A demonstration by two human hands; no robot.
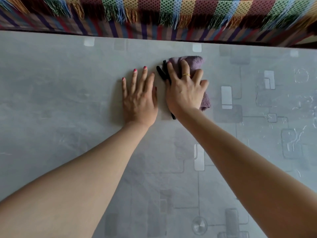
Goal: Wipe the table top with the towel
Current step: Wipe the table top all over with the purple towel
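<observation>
Pressing down on one towel, the right hand is lying on top of it with fingers spread and bent slightly over the bunched cloth, holding it against the table near the far edge. That towel is the only cloth on the surface. It is mauve terry with a nubbly pile, folded into a thick pad, and it is showing black trim and a pale patch at its left side; part of it is sticking out beyond the fingertips and more is sticking out below the little finger. One thin gold ring is sitting on a finger of this hand.

Two hands are in view, each at the end of a bare forearm reaching in from the near side. The left hand is resting flat on the table just beside the towel, palm down, fingers straight and slightly fanned, gripping nothing. Pink polish is showing on its nails.

The table is filling most of the view. Its top is covered in a pale grey sheet with a smooth, faintly glossy look, printed with rounded rectangles in lighter and darker grey joined by thin lines, and one round disc shape near the bottom edge. Some patches toward the right are looking creased or scuffed.

Beyond the far edge, one striped fabric in purple, red and brown is hanging, and above it one woven blanket is draping down, patterned in maroon, green, yellow and blue blocks and ending in a tasselled fringe.
</observation>
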